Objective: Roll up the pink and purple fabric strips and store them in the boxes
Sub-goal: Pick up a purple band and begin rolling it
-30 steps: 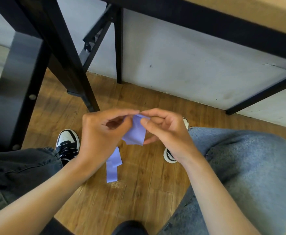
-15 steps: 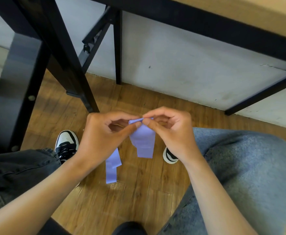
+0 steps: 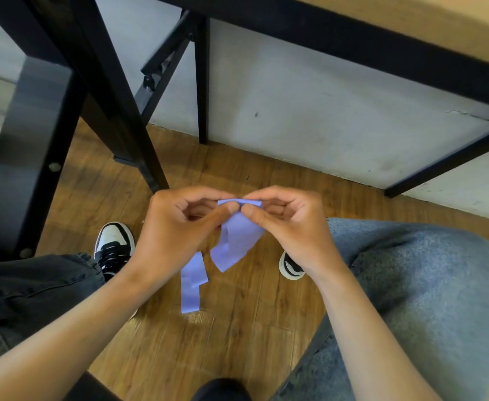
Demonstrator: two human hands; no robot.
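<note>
A purple fabric strip (image 3: 237, 241) hangs between my two hands above the wooden floor. My left hand (image 3: 179, 230) and my right hand (image 3: 289, 224) both pinch its top edge, thumb against forefinger, where the strip is folded over into a narrow first turn. The rest of the strip dangles down, and its loose tail (image 3: 191, 287) shows below my left wrist. No pink strip and no boxes are in view.
I sit with my knees apart, dark jeans (image 3: 20, 296) on the left and grey jeans (image 3: 428, 299) on the right. Black-and-white sneakers (image 3: 113, 244) rest on the wooden floor (image 3: 237, 328). Black table legs (image 3: 115, 105) stand ahead left, with a tabletop edge (image 3: 411, 33) overhead.
The hanging part of the strip has dropped lower and swung right. My fingertips have closed together on the top edge, which is now folded into a small turn.
</note>
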